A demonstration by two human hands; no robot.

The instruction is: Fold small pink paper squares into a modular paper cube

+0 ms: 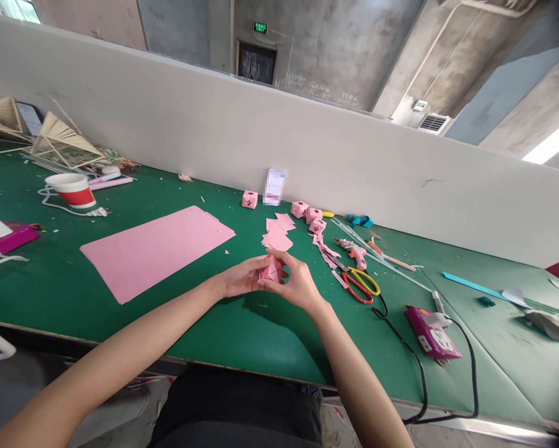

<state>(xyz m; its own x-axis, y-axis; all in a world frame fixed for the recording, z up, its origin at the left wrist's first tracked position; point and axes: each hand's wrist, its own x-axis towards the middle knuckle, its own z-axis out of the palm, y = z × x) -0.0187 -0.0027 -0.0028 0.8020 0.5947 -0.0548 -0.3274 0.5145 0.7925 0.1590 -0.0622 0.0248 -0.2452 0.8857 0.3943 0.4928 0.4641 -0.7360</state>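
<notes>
Between my two hands is a small folded pink paper cube, held a little above the green table. My left hand grips its left side, fingers closed against it. Around the right and top of the cube curl the thumb and fingers of my right hand. Just beyond lie several loose pink paper pieces in an overlapping pile. A large pink paper sheet is flat to the left. Finished-looking pink cubes stand near the partition, with another pink cube apart from them.
Red and yellow scissors lie right of my hands, near pink strips and a pink glue gun. A purple power strip with black cable sits at the right. A paper cup stands left. A white partition bounds the back.
</notes>
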